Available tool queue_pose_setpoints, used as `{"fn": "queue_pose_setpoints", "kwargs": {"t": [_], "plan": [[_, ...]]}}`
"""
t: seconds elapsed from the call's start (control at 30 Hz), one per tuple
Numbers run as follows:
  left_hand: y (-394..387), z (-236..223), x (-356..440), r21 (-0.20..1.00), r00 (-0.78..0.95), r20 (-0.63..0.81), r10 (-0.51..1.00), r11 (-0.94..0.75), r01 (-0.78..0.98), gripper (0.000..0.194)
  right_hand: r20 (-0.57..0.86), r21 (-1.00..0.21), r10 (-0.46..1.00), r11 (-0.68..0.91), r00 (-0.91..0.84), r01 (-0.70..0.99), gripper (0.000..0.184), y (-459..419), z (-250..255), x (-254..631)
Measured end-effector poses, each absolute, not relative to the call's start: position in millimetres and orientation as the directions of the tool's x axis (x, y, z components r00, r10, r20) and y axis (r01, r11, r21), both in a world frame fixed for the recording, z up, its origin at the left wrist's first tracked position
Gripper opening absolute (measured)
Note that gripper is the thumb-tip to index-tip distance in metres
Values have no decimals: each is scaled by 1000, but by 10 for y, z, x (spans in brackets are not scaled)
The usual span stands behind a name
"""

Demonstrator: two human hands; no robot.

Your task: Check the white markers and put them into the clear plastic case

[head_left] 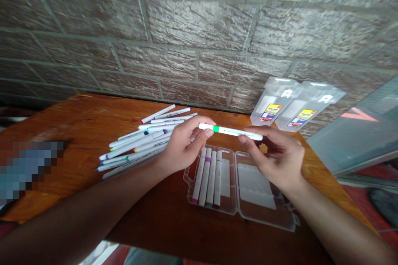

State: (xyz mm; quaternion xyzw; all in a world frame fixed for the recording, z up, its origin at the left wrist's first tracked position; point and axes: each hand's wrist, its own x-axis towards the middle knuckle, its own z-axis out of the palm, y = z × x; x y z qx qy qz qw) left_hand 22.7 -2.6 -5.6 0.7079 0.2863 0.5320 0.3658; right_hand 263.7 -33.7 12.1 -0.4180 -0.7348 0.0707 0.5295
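A white marker with a green band (230,131) is held level between both hands, above an opened clear plastic case (235,186). My left hand (188,143) pinches its left end near the green band. At the other end, my right hand (276,153) grips the marker between thumb and fingers. Several white markers (209,178) lie side by side in the left half of the case; white paper (255,184) shows in the right half. Left of my left hand, a loose pile of white markers (137,143) with coloured ends is partly hidden by my forearm.
Two clear plastic containers (290,105) with yellow labels stand at the back right against the stone-block wall (199,16). The wooden table (77,132) ends on the right beside a glass panel (357,132). A pixelated patch covers something at the left.
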Motion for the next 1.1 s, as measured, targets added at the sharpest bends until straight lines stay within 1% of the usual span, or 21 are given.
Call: {"fn": "queue_pose_setpoints", "kwargs": {"t": [0.23,0.43,0.7,0.9,1.1], "plan": [[-7,-44,218,802,256,575,777,-597,7,19,761,-519,646,660,-58,543,14,-303,126,2644],[9,-38,206,824,229,552,802,-567,-2,21,784,-476,615,681,-82,556,18,-285,133,2652],[29,7,222,836,190,544,817,-546,-46,22,737,-538,668,673,-104,509,28,-312,148,2659],[58,3,213,847,180,531,828,-527,-70,22,717,-571,687,679,-123,461,29,-329,177,2649],[70,13,224,843,158,537,828,-532,-77,22,704,-577,695,681,-150,450,29,-328,186,2660]]}}
